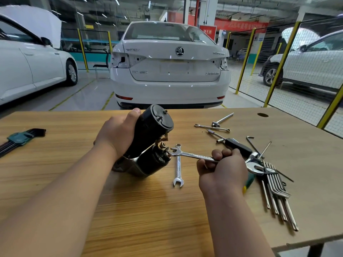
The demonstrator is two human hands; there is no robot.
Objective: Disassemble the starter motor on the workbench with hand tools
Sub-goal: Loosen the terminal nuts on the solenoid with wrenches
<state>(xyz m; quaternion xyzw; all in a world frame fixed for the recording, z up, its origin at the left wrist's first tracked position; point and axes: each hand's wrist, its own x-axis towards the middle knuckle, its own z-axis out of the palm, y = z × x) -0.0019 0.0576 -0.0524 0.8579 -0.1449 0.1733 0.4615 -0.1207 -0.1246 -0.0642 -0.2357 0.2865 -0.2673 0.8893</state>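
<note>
The black starter motor [150, 134] stands tilted on the wooden workbench [148, 210], its round end cap facing up and away. My left hand [118, 134] grips its main body from the left. The smaller solenoid cylinder [156, 160] lies beside it, with brass terminal nuts [163, 145] at its end. My right hand [221, 169] holds a chrome combination wrench [191, 155] by its shaft. The wrench's open jaw sits at a terminal on the solenoid's end.
A second chrome wrench [178, 169] lies flat just right of the motor. Several hex keys [276, 190], a ratchet, sockets and a thin spanner [212, 127] are scattered at the right. A green hex key set [18, 139] lies far left. A white car stands beyond the bench.
</note>
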